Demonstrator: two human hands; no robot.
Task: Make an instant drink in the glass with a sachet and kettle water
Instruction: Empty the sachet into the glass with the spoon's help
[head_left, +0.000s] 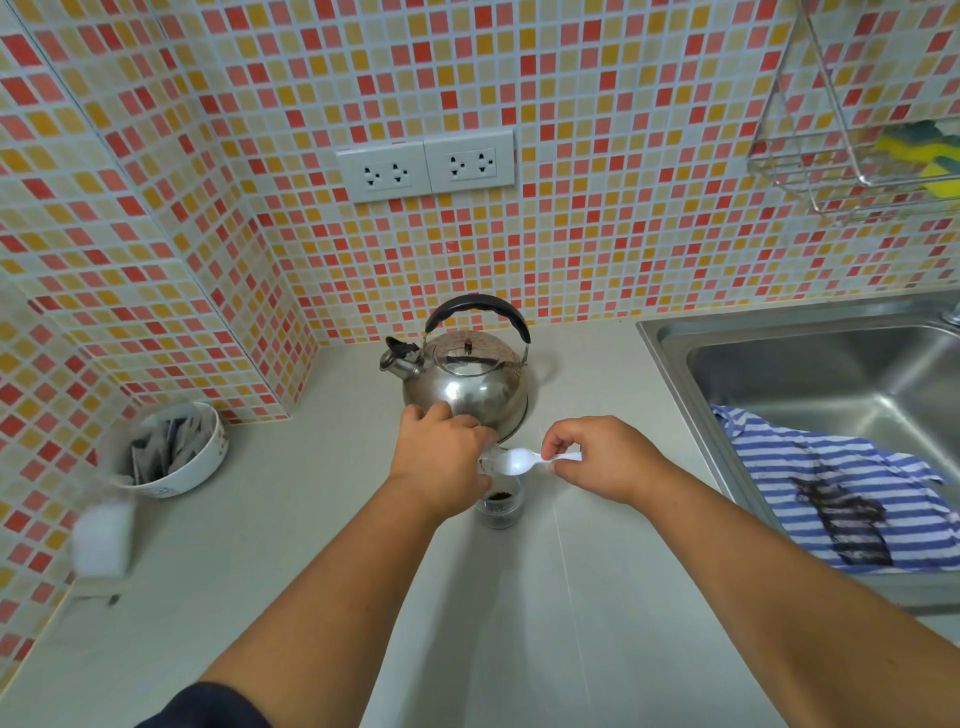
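Observation:
A small clear glass (500, 506) stands on the grey counter with dark powder in its bottom. My left hand (441, 460) grips the glass at its rim from the left and covers part of it. My right hand (605, 457) pinches the handle of a white plastic spoon (524, 461), whose bowl hangs just above the glass mouth. A steel kettle (465, 382) with a black handle stands right behind the glass, spout pointing left. A white bowl (174, 457) with several sachets sits at the left by the tiled wall.
A steel sink (810, 374) fills the right side, with a blue-and-white striped cloth (836, 499) draped over its near edge. A blurred white object (101, 538) stands at the left counter edge. Two wall sockets (426, 166) sit above the kettle. A wire rack (872, 150) with sponges hangs at upper right.

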